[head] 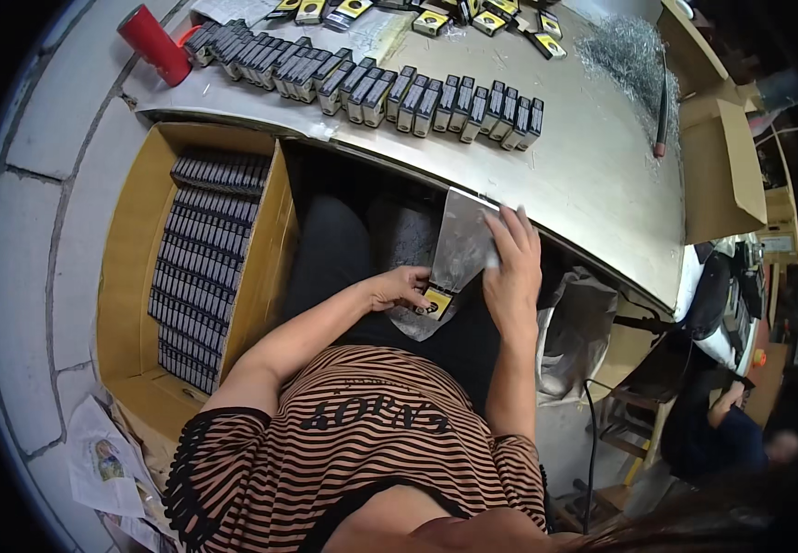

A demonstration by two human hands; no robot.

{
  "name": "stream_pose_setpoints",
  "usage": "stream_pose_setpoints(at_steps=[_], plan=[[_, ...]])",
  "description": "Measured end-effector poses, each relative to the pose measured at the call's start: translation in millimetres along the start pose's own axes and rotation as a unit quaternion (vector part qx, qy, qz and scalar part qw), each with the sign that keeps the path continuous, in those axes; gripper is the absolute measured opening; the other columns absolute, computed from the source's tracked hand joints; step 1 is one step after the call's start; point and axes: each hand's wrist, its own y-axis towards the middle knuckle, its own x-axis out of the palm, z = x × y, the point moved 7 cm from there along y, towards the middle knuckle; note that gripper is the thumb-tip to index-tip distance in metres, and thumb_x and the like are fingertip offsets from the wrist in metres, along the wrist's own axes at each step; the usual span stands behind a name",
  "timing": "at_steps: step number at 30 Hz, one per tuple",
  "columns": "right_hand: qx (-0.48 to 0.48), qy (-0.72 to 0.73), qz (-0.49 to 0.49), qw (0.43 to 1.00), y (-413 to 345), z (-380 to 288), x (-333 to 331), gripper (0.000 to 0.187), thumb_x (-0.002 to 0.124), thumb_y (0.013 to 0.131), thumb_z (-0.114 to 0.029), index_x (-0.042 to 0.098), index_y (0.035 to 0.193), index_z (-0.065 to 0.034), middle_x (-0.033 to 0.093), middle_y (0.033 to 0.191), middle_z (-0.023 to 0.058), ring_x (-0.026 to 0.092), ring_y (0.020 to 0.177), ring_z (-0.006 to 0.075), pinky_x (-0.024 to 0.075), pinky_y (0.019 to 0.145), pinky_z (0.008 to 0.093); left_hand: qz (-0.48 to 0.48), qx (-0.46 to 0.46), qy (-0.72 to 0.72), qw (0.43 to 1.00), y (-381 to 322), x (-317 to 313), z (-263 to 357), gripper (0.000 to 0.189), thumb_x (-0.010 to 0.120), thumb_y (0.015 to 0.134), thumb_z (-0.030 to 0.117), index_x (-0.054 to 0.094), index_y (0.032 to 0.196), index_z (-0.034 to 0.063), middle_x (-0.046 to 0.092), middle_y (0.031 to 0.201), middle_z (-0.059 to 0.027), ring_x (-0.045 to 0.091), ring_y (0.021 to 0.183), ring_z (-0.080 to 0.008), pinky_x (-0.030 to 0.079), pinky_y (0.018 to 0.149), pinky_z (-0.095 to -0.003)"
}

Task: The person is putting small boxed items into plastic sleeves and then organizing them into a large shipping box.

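Observation:
My left hand (397, 289) grips a small yellow-and-black carton (438, 303) above my lap, thumb on its printed face. A sheet of clear plastic film (462, 238) extends from the carton toward the table edge. At the film's right side is my right hand (515, 266), its fingers raised and slightly blurred; whether they pinch the film cannot be made out. More transparent film (426, 328) shows beneath the carton. Ahead, a long row of similar small cartons (416, 104) stands on edge along the front of the metal-topped table (599, 186).
Left of my legs, an open cardboard box (122, 276) holds tightly packed rows of cartons. A red cylinder (155, 45) stands at the table's left corner. Loose yellow cartons (489, 22) and a heap of clear film scraps (630, 59) lie farther back. Another person (717, 428) sits at right.

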Motion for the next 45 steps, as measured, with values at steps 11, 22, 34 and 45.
stream_pose_setpoints(at_steps=[11,22,34,45], plan=[[0.061,0.176,-0.063,0.98,-70.8,13.8,69.8,0.035,0.051,0.078,0.009,0.062,0.11,0.0004,0.065,0.103,0.0203,0.063,0.096,0.0373,0.0491,0.087,0.0405,0.069,0.044,0.082,0.993,19.7,-25.9,-27.6,0.057,0.068,0.073,-0.005,0.055,0.127,0.0043,0.066,0.105,-0.0046,0.063,0.085,-0.011,0.052,0.068,-0.0246],[0.183,0.142,-0.095,0.968,-72.5,53.9,21.2,0.022,0.057,0.089,-0.009,0.065,0.108,0.0,0.067,0.098,0.0216,0.067,0.092,0.0323,0.0497,0.08,0.0339,0.089,0.115,0.196,0.97,-19.1,18.4,12.5,0.031,0.07,0.079,0.0,0.064,0.11,-0.0033,0.066,0.094,-0.0013,0.059,0.079,-0.0058,0.049,0.072,-0.0219],[0.169,0.733,-0.109,0.65,-45.9,-11.9,32.9,0.055,0.049,0.096,-0.036,0.042,0.14,-0.0032,0.056,0.128,0.016,0.056,0.112,0.0215,0.0435,0.097,0.0328,0.147,0.489,0.47,0.72,-95.1,107.0,101.4,0.057,0.077,0.077,0.007,0.05,0.125,-0.0058,0.064,0.108,-0.011,0.063,0.092,-0.0156,0.053,0.08,-0.0279],[0.203,0.648,-0.053,0.732,-52.0,13.7,37.8,0.022,0.063,0.088,-0.01,0.067,0.106,0.001,0.07,0.1,0.0091,0.064,0.093,0.015,0.0501,0.084,0.0264,0.19,0.426,0.38,0.798,-76.6,96.2,107.8,0.047,0.073,0.079,-0.002,0.045,0.117,-0.002,0.064,0.092,-0.0115,0.063,0.078,-0.0117,0.052,0.064,-0.0232]])
